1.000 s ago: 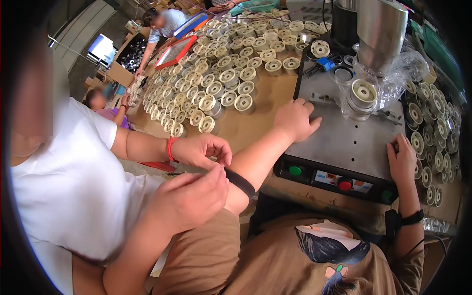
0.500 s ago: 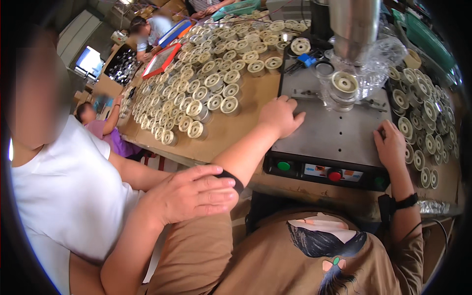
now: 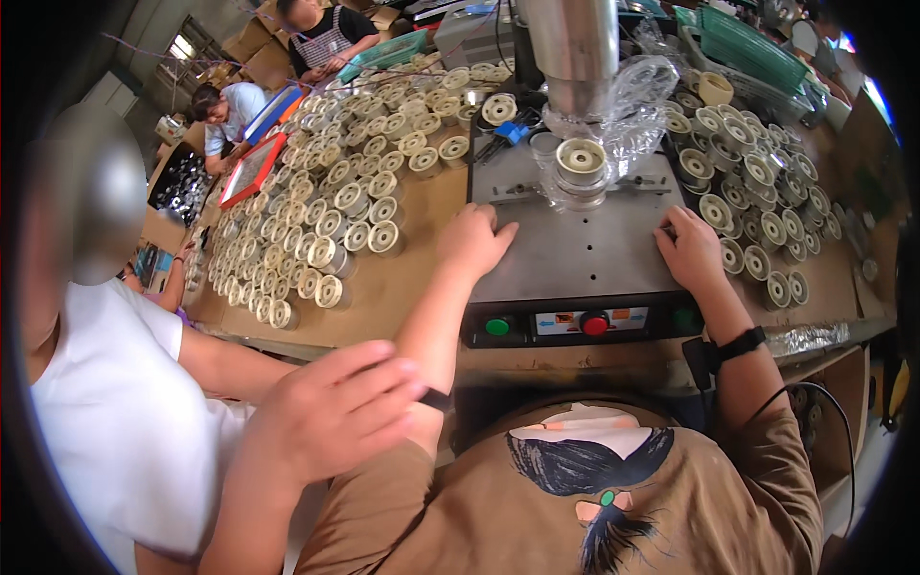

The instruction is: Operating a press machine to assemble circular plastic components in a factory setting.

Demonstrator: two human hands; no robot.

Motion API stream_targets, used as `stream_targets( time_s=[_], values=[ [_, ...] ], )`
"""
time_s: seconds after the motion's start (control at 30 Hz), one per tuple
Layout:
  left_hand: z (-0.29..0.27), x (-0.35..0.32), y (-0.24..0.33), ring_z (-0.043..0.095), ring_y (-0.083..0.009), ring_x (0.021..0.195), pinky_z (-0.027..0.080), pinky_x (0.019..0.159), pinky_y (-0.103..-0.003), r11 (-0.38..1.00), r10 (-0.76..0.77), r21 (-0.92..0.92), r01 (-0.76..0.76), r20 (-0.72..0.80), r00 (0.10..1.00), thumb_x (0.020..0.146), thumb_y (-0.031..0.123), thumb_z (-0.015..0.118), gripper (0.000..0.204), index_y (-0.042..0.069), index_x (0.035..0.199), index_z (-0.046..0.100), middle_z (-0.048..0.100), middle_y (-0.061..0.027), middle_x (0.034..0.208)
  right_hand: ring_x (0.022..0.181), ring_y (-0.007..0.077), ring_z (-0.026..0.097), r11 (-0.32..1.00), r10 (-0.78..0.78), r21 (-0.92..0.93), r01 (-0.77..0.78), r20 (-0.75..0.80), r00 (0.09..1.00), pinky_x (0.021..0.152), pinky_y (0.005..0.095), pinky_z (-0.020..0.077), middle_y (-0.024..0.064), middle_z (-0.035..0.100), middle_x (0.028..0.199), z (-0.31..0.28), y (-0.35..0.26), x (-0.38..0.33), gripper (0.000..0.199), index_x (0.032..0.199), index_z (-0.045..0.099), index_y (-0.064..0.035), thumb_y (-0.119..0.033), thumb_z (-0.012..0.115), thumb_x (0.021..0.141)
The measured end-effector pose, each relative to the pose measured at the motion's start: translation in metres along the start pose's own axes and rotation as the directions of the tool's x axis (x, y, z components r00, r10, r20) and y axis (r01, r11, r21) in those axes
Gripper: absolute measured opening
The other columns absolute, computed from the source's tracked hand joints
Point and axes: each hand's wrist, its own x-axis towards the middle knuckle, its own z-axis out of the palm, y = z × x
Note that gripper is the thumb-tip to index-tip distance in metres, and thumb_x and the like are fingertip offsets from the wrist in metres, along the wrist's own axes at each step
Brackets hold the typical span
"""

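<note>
One press base (image 3: 546, 259), flat, grey metal on top, black-fronted

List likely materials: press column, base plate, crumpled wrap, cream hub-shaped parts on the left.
Press column: metal, polished; bright streaked reflections.
Base plate: probably steel, dull grey; soft sheen, dark holes.
Crumpled wrap: clear plastic film, glossy; see-through, glinting creases.
Cream hub-shaped parts: plastic or painted metal, satin; soft highlights leave it open.
</note>
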Motion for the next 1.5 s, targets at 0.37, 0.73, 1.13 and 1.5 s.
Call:
stream_targets(
  time_s=[0.37,0.73,1.13,1.5],
  values=[
    [-0.018,-0.023,0.027,0.066,-0.0376,0.099,0.055,0.081,-0.046,0.986,0.059,-0.149,-0.079,-0.136,0.989,0.086,0.029,0.077,0.030,0.003,0.098,0.067,0.067,-0.0171,0.107,0.078,0.0285,0.068,0.918,0.182,0.358,-0.170,-0.001,0.983,0.072,0.0393,0.0519,0.0149,0.071,0.085,-0.005,0.016,0.021,0.022,0.097,0.071,-0.0014,-0.022,0.072,0.088],
    [-0.013,-0.011,-0.011,0.064,-0.0147,0.095,0.050,0.089,-0.030,0.659,-0.198,-0.752,-0.017,-0.194,0.961,0.098,0.023,0.068,0.027,-0.001,0.111,0.069,0.070,-0.0059,0.101,0.082,0.0387,0.067,0.999,0.036,-0.003,-0.037,-0.184,0.982,0.073,0.0475,0.0535,0.0152,0.069,0.084,-0.051,0.017,0.015,0.018,0.086,0.066,-0.0033,-0.022,0.066,0.088],
    [-0.007,0.007,-0.005,0.064,-0.0096,0.084,0.050,0.080,-0.025,0.435,-0.271,-0.900,-0.030,-0.163,0.949,0.100,0.021,0.067,0.024,-0.001,0.110,0.071,0.072,-0.0030,0.096,0.076,0.0345,0.068,0.981,-0.155,-0.152,0.117,-0.266,0.951,0.068,0.0448,0.0553,0.0104,0.067,0.081,-0.009,0.026,0.045,0.015,0.082,0.065,-0.0081,-0.022,0.065,0.088],
    [0.007,-0.017,0.006,0.056,-0.0364,0.127,0.047,0.106,-0.046,0.978,0.136,-0.134,-0.157,-0.151,0.979,0.088,0.025,0.077,0.040,0.002,0.120,0.068,0.062,-0.0191,0.133,0.073,0.0335,0.066,0.956,-0.291,-0.121,0.267,-0.284,0.914,0.064,0.0437,0.0542,0.0096,0.063,0.078,0.016,0.031,0.075,0.012,0.081,0.063,-0.0081,-0.017,0.069,0.086]
  ],
)
